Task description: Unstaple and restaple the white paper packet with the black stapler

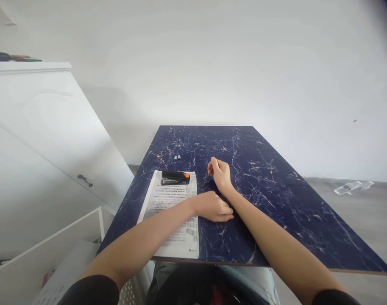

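My left hand [214, 206] lies low over the blue marbled tabletop [257, 169], just past the right edge of a stack of printed sheets [176, 203]. Its fingers are curled in, and no object shows in them. Farther forward, my right hand [220, 174] rests on the table in a loose fist with nothing visible in it. The left fingertips are close to the right forearm. A black stapler with an orange button [176, 178] lies across the top of the sheets, apart from both hands. Beyond it sit two small grey pieces [177, 157], perhaps staples.
A white wall [212, 63] stands behind the table. To the left is a white cabinet [53, 110] with a dark handle, and below it a white-framed bin or crate [99, 220] with papers. A clear plastic bottle [352, 187] lies on the floor at right.
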A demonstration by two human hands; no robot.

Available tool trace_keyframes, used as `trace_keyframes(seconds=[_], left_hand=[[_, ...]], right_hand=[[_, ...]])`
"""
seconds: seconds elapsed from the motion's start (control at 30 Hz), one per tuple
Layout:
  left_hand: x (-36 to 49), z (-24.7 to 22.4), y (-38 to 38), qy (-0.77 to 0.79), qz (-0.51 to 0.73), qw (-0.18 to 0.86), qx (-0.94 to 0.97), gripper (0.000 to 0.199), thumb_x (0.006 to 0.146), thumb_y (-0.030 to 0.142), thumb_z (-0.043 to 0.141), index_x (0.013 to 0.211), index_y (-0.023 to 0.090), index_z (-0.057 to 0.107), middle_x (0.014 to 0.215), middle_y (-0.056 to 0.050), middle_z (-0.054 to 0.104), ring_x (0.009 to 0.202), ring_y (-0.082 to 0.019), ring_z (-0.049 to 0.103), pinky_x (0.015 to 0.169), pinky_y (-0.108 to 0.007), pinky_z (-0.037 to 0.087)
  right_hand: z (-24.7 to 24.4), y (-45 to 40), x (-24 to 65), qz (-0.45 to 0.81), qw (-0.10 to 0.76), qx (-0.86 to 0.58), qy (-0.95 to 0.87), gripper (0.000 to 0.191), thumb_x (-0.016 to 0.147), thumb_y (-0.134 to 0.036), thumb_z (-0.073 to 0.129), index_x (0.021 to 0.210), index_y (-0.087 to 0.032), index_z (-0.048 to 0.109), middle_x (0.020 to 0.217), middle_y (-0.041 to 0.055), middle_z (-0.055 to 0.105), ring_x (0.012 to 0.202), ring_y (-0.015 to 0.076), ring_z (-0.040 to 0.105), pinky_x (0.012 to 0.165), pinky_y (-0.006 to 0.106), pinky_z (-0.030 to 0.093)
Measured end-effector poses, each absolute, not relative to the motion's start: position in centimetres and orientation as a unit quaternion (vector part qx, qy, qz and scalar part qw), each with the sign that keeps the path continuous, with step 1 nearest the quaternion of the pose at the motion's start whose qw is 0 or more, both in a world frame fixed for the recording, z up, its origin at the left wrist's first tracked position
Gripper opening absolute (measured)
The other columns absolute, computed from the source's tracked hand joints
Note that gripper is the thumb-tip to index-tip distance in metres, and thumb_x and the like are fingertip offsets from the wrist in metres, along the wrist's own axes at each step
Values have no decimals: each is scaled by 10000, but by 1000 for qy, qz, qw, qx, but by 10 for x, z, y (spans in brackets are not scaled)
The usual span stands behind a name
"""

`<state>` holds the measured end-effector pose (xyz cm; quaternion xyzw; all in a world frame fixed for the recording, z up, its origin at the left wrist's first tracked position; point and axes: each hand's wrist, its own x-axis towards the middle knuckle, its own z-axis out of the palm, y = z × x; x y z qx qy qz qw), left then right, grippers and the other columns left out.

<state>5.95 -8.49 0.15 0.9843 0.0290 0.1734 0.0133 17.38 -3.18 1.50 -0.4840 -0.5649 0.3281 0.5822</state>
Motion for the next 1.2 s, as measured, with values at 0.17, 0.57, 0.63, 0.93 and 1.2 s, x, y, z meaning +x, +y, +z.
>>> trace_keyframes(seconds=[0.17,0.57,0.63,0.93,1.2], left_hand=[[60,5,-86,32,162,12,986,348,1016,343,470,757,195,647,678,0,685,566,-102,598,475,-279,289],[61,-1,-84,20,170,-1,985,324,1006,336,488,772,197,664,686,-9,692,543,-117,599,470,-297,322],[61,-3,-83,10,176,-4,984,324,1004,331,489,762,196,657,675,-11,686,537,-120,596,469,-300,323],[61,0,-84,10,178,-7,984,328,1006,325,487,756,193,654,668,-15,680,525,-123,589,461,-295,316],[61,0,-85,19,165,-4,986,325,1008,326,483,761,192,649,676,-9,685,531,-120,602,457,-303,300]], right_hand=[[16,-31,175,326,586,-488,-558,587,951,-671,430,629,-203,578,530,30,564,493,147,515,511,277,418],[21,-33,170,409,513,-425,-623,583,951,-660,446,658,-189,629,570,45,636,477,133,513,513,268,421],[21,-34,168,425,498,-416,-631,583,953,-659,447,675,-186,643,592,46,650,480,130,515,512,266,422],[21,-36,170,411,498,-429,-632,580,951,-643,474,611,-189,598,503,9,551,456,123,481,497,261,402],[18,-33,174,370,529,-449,-618,573,961,-606,473,578,-190,566,476,-6,499,438,111,443,473,252,359]])
